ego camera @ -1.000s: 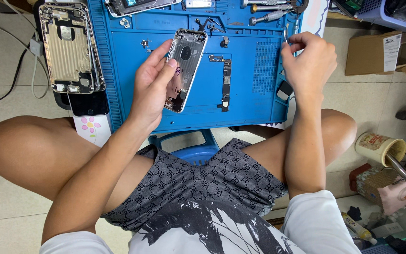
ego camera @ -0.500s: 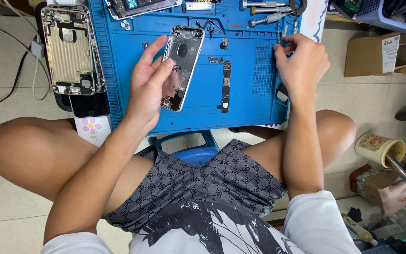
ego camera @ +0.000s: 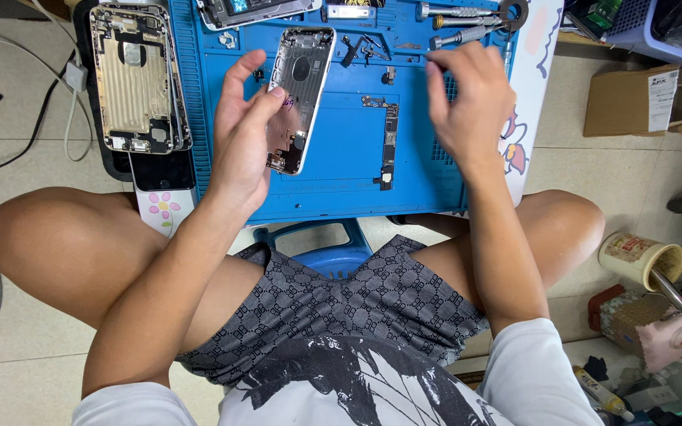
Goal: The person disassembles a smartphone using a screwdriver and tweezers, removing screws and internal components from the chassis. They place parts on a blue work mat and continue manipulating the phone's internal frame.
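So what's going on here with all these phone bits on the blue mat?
A person sits with a blue work mat in front of their knees. Their left hand holds an opened phone shell tilted up off the mat. Their right hand hovers near the screwdrivers at the mat's top edge, fingers pinched; whether it holds anything is unclear. A narrow circuit board lies flat between the hands, and another gutted phone housing sits off to the left.
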